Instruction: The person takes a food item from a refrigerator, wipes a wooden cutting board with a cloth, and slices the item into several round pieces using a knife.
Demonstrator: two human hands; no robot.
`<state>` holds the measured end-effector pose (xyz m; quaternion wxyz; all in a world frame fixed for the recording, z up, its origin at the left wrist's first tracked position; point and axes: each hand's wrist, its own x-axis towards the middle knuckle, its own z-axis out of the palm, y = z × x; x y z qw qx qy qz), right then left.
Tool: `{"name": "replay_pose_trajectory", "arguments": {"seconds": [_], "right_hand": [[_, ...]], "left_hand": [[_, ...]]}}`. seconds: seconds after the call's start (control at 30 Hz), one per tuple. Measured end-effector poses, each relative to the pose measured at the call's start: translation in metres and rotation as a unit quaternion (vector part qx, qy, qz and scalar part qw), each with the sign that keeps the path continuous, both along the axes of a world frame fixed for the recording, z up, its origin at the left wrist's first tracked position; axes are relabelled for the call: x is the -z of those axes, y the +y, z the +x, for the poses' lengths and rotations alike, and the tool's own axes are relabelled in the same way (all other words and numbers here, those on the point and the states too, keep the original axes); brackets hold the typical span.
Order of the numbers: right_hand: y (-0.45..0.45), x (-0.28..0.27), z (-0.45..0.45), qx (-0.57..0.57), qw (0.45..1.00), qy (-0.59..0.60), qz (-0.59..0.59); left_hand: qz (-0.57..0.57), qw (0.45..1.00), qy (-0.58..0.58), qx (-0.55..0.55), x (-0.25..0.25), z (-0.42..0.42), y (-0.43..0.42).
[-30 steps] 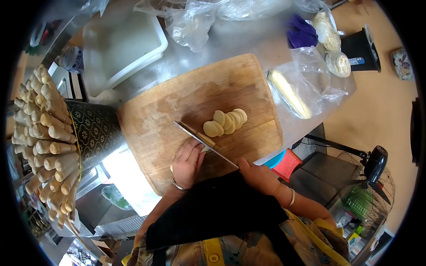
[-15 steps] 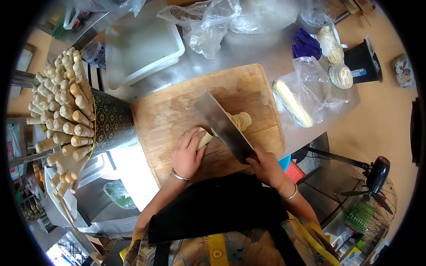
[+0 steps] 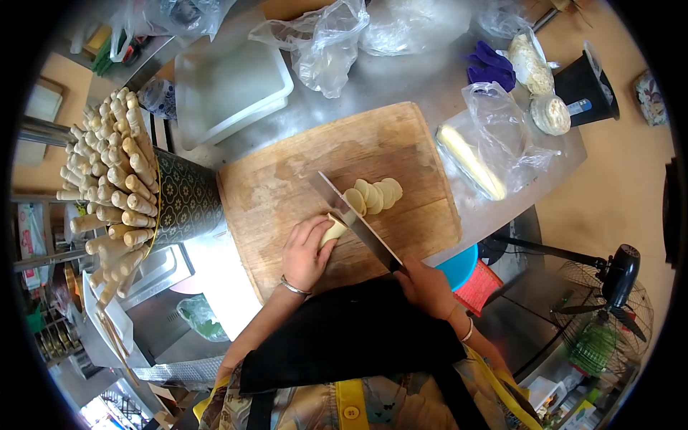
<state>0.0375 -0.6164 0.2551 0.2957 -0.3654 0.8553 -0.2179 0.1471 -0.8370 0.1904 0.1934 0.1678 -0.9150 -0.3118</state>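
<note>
On the wooden cutting board (image 3: 287,165), my left hand (image 3: 306,251) grips a pale, peeled cylindrical piece of vegetable (image 3: 332,230) from its left side. My right hand (image 3: 424,287) is closed around the handle end of a wide cleaver (image 3: 365,233). The blade slants up to the left, beside the cut end of the piece. Pale round slices (image 3: 375,197) lie overlapping in a row to the right of the blade. The handle is hidden in my right hand.
Left of the board stands a patterned container (image 3: 186,197) full of wooden sticks. A white tub (image 3: 229,93) is behind. To the right lie a bagged pale vegetable (image 3: 471,161) and purple gloves (image 3: 491,66). A blue basin (image 3: 459,266) and fan (image 3: 618,276) are at the lower right.
The cleaver was low across the board, then rose with its broad face showing, and now stands more edge-on beside the piece. The camera view has shifted, too. My left hand still holds the piece.
</note>
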Motion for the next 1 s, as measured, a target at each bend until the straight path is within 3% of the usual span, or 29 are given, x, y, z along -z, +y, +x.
{"name": "replay_pose_trajectory", "arguments": {"seconds": [0.17,0.23,0.73,1.0], "right_hand": [[0.004,0.008,0.008,-0.011,1.0,0.024,-0.011],[0.005,0.01,0.01,-0.034,0.998,0.033,0.046],[0.002,0.003,0.013,-0.086,0.986,0.142,0.019],[-0.004,-0.001,0.012,-0.051,0.995,0.083,0.039]], "left_hand": [[-0.012,1.0,0.013,0.009,0.002,0.002,0.0],[-0.015,1.0,0.014,0.007,0.002,0.001,0.0],[-0.035,0.999,0.007,0.011,0.01,0.003,-0.001],[-0.04,0.999,0.01,0.015,0.009,0.001,-0.001]]}}
